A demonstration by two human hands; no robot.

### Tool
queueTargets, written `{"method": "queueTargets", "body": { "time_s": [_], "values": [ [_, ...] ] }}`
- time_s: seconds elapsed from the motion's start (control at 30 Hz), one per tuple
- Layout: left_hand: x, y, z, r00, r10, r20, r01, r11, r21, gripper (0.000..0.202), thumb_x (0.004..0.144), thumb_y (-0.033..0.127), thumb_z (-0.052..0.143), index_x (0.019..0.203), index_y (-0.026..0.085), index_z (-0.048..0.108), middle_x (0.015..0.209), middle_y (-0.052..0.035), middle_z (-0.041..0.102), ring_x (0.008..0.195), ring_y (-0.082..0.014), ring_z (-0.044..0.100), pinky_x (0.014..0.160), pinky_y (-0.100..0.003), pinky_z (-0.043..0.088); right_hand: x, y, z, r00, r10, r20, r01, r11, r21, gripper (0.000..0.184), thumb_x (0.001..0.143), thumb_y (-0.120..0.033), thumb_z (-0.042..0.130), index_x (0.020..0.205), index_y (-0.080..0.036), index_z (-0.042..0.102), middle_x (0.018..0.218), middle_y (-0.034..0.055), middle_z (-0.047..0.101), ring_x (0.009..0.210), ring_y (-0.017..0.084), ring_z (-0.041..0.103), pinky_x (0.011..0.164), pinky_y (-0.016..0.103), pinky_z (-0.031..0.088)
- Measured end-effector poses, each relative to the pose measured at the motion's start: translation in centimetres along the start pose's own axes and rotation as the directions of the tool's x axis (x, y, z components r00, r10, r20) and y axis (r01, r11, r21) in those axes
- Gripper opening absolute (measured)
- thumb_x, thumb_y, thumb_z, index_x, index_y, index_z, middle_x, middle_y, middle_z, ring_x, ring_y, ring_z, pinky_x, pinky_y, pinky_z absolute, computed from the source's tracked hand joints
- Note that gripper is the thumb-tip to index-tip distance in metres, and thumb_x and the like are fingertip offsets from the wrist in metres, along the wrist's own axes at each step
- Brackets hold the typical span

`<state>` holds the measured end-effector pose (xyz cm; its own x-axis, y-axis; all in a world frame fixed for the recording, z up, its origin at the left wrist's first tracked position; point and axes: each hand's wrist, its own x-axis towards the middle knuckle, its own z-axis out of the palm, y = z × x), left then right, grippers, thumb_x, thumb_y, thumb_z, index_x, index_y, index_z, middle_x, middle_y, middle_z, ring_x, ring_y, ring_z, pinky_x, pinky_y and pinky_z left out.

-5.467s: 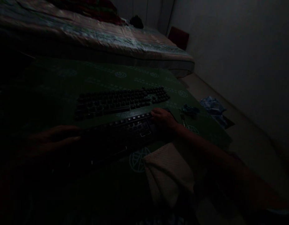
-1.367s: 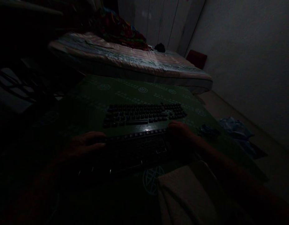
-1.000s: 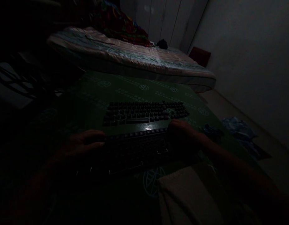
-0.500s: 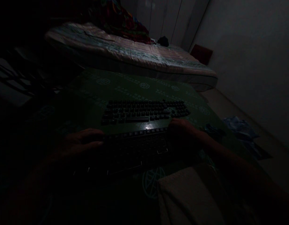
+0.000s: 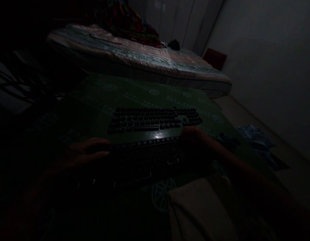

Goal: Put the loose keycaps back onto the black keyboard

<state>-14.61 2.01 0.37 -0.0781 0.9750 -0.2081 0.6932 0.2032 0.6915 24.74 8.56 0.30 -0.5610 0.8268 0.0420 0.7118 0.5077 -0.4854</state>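
A dark keyboard (image 5: 140, 164) lies in front of me, its top row of keycaps (image 5: 155, 141) in place and the area below mostly dark, with a few pale outlines. My left hand (image 5: 88, 149) grips its upper left end, fingers along the top edge and thumb below. At the upper right end my right hand (image 5: 194, 135) is closed, fingers curled down over the top row; what is between the fingertips is hidden. Behind the keyboard, many loose black keycaps (image 5: 146, 128) are laid out on the table in keyboard order. Dim light hides fine detail.
The green printed table (image 5: 135, 95) carries everything. A folded beige cloth (image 5: 197, 207) lies at the near right, and a dark crumpled item (image 5: 227, 140) is by my right forearm. Beyond stands a bed (image 5: 145, 57). Clothes (image 5: 255, 135) lie on the floor at right.
The view has shifted very slightly. Both hands keep their places at the two ends of the keyboard, and nothing else has visibly moved.
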Motion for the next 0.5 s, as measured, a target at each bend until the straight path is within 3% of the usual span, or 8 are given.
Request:
{"method": "queueTargets", "body": {
  "time_s": [0.13, 0.23, 0.4, 0.5],
  "values": [
    [0.1, -0.7, -0.2, 0.999, 0.0, 0.034, 0.0, 1.0, -0.003, 0.058, 0.053, 0.06, 0.063, 0.098, 0.024, 0.065, 0.111, -0.0027, 0.066, 0.101, -0.0271, 0.061, 0.085, -0.033, 0.051, -0.6, 0.3, 1.0, 0.999, -0.012, -0.052, 0.006, 0.993, -0.12, 0.013, 0.079, -0.015, 0.054, 0.075, -0.017, 0.066, 0.081, 0.0035, 0.066, 0.072, 0.014, 0.06, 0.064, 0.023, 0.044],
    [0.0, -0.8, -0.2, 0.999, 0.025, 0.032, -0.025, 1.0, -0.002, 0.057, 0.055, 0.059, 0.064, 0.1, 0.024, 0.064, 0.11, -0.0023, 0.066, 0.1, -0.0266, 0.062, 0.084, -0.032, 0.051, -1.6, 0.3, 2.4, 0.985, -0.072, -0.154, 0.039, 0.979, -0.201, 0.018, 0.084, -0.017, 0.048, 0.082, -0.017, 0.066, 0.091, 0.0082, 0.067, 0.08, 0.016, 0.062, 0.07, 0.026, 0.048],
    [0.1, -0.9, 0.0, 0.999, 0.022, 0.029, -0.022, 0.999, 0.024, 0.056, 0.056, 0.06, 0.063, 0.099, 0.024, 0.064, 0.11, -0.0019, 0.065, 0.099, -0.026, 0.062, 0.086, -0.033, 0.05, -2.9, 0.4, 4.8, 0.904, -0.237, -0.355, 0.11, 0.933, -0.343, 0.021, 0.089, -0.025, 0.047, 0.095, -0.018, 0.065, 0.103, 0.0112, 0.065, 0.097, 0.021, 0.061, 0.084, 0.037, 0.051],
    [0.0, -0.7, 0.0, 0.999, 0.019, 0.039, -0.019, 1.0, -0.005, 0.055, 0.055, 0.06, 0.063, 0.098, 0.024, 0.064, 0.11, -0.0015, 0.065, 0.098, -0.0251, 0.062, 0.086, -0.034, 0.051, -3.2, 0.4, 5.3, 0.86, -0.331, -0.387, 0.164, 0.899, -0.405, 0.024, 0.09, -0.024, 0.044, 0.1, -0.015, 0.064, 0.107, 0.0128, 0.064, 0.106, 0.023, 0.058, 0.091, 0.04, 0.049]
  ]
}}
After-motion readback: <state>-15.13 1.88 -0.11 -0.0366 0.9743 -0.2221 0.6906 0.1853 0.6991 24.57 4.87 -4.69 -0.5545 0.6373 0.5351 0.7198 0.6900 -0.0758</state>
